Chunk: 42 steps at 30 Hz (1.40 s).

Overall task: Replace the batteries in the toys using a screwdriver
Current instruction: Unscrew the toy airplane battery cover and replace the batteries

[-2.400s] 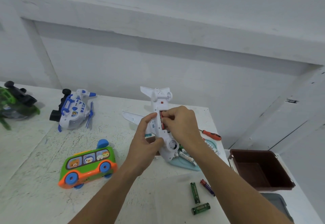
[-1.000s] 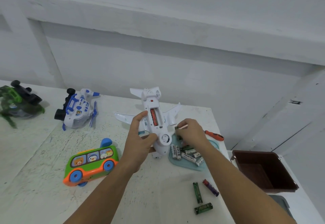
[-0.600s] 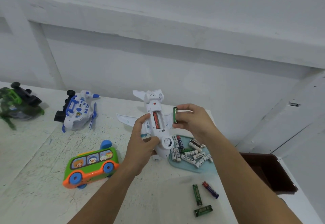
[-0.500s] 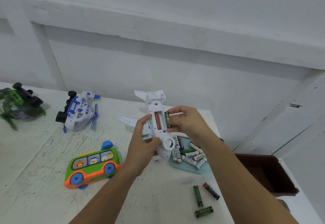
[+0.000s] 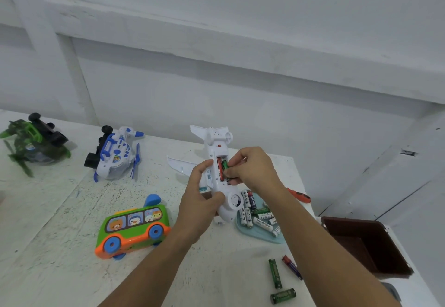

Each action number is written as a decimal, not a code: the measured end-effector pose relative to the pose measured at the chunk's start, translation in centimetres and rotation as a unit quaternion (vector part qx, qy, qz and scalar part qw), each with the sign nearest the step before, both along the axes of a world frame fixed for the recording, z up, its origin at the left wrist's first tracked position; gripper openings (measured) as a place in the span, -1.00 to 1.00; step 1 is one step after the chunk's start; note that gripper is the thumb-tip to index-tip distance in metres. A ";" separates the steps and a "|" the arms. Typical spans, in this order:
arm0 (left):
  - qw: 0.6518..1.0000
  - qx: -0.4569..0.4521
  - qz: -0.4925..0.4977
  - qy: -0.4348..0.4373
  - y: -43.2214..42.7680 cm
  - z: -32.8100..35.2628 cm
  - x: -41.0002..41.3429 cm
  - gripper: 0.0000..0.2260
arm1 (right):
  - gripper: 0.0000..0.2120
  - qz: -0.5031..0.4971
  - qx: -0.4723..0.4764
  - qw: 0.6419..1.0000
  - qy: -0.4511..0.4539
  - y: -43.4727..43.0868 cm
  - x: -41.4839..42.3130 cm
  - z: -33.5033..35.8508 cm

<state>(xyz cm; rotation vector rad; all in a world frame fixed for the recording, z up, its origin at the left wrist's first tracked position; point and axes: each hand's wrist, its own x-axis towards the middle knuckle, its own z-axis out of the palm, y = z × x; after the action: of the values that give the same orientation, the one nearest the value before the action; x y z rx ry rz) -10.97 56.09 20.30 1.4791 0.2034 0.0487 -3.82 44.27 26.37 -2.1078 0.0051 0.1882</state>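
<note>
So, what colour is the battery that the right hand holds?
Green. The battery shows best in the head view.

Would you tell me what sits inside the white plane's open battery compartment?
A red battery and, beside it, a green battery pinched by the right hand, whose fingers hide part of the compartment.

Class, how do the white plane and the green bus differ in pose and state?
The left hand grips the plane belly up; the bus rests on the table, untouched. The plane's battery bay is open, the right hand pinching a battery there; the bus shows none. Both are toys.
</note>
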 end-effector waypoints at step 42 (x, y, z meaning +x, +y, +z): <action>0.999 -0.026 0.006 -0.024 -1.5 1.2 0.0 -0.42 | -0.85 0.042 -0.106 0.940 -0.323 -1.9 -2.2 -3.8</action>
<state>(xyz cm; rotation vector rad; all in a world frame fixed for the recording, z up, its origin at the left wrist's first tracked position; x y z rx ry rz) -10.97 54.61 21.45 1.4241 0.1736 0.0885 -6.05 42.38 22.62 -2.2937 -0.4751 -0.4797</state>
